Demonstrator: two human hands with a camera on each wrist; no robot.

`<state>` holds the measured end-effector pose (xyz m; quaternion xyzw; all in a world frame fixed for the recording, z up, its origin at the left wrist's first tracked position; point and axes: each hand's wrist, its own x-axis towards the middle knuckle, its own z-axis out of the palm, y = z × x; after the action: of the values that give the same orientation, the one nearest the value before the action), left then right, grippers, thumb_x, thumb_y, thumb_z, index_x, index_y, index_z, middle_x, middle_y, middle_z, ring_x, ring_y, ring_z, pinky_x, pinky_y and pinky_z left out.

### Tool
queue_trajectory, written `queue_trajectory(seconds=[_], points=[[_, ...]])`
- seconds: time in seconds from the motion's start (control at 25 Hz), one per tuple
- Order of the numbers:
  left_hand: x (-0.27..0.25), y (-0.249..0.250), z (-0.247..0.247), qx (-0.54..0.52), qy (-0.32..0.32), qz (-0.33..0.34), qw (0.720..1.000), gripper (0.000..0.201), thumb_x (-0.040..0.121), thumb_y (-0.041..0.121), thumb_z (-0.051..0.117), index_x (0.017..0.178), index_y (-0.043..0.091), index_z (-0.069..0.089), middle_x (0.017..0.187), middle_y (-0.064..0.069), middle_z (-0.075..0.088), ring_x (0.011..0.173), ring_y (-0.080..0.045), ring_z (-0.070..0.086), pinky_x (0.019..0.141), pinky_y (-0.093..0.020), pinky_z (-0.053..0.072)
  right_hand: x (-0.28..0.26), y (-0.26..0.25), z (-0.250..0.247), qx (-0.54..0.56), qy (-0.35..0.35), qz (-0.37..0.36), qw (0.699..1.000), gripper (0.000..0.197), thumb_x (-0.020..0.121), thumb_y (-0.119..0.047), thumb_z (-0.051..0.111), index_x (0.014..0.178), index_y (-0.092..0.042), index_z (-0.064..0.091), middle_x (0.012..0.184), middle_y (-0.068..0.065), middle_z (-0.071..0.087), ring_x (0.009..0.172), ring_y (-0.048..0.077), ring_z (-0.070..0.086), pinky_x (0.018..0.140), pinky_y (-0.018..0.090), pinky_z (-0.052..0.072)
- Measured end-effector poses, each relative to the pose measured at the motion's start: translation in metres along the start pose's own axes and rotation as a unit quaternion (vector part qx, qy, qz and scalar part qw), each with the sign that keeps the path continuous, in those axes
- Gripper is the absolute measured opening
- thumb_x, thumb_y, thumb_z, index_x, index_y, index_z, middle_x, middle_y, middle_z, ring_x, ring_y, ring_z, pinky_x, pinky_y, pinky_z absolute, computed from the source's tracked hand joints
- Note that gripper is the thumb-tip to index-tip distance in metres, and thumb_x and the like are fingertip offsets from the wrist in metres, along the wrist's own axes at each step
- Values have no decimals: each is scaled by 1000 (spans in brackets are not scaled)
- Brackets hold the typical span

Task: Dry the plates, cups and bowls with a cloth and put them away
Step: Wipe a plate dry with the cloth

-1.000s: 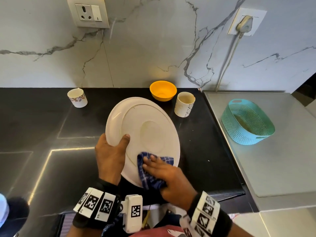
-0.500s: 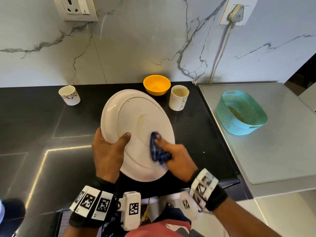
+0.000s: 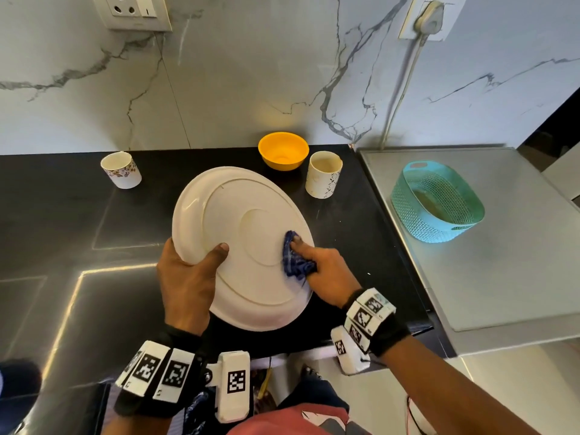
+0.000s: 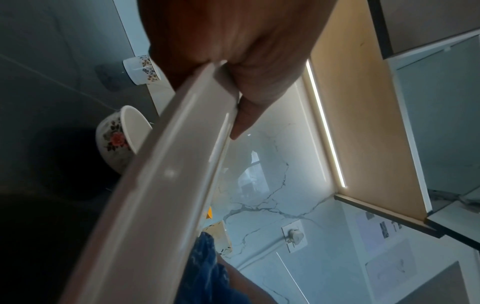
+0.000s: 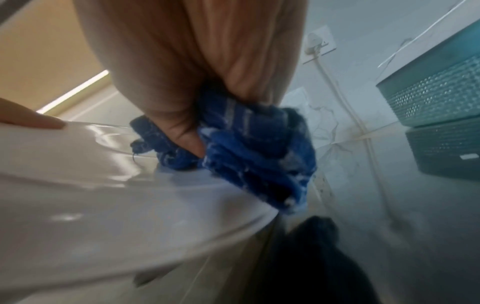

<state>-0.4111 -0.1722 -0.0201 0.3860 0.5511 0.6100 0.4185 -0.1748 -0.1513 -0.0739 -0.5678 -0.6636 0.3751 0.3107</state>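
Observation:
A large white plate point(image 3: 238, 233) is held tilted above the black counter point(image 3: 62, 215), its underside facing me. My left hand point(image 3: 188, 277) grips its lower left rim, thumb on the underside; the left wrist view shows the plate point(image 4: 161, 185) edge-on in that hand point(image 4: 233, 51). My right hand point(image 3: 326, 271) holds a bunched blue cloth point(image 3: 293, 259) and presses it on the plate's right side. In the right wrist view the cloth point(image 5: 254, 148) sits crumpled under the fingers on the plate point(image 5: 103, 205). An orange bowl point(image 3: 283, 151) and two cups point(image 3: 323, 174) point(image 3: 121, 168) stand behind.
A teal mesh basket point(image 3: 439, 208) sits on the grey steel surface point(image 3: 502, 277) to the right. A marble wall with a socket point(image 3: 138, 11) and a plugged-in cable point(image 3: 430, 17) rises at the back. The left wrist view shows a floral bowl point(image 4: 116, 139) below the plate.
My right hand has slid the cloth from the plate's lower middle up and over to its right side. The left hand's grip on the rim is unchanged.

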Motion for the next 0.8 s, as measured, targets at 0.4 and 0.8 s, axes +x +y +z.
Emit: queue_trajectory(seconds=[0.4,0.8], points=[[2,1,2,5,-18,10,1000,51,77,6,79,117,25,53,108,6,66,96,-12,66,73,-29,57,-22,4,4,7,15,-5,1000,67,74,3,51,139,-11,48,135,1,55,127,10,50,105,13,33],[4,-7,-5,-18,8,-10,1000,52,75,7,79,117,26,53,109,4,66,98,-15,66,80,-39,57,-82,-2,30,112,-10,47,993,68,76,2,58,140,-20,50,132,-2,60,121,7,56,105,21,41]])
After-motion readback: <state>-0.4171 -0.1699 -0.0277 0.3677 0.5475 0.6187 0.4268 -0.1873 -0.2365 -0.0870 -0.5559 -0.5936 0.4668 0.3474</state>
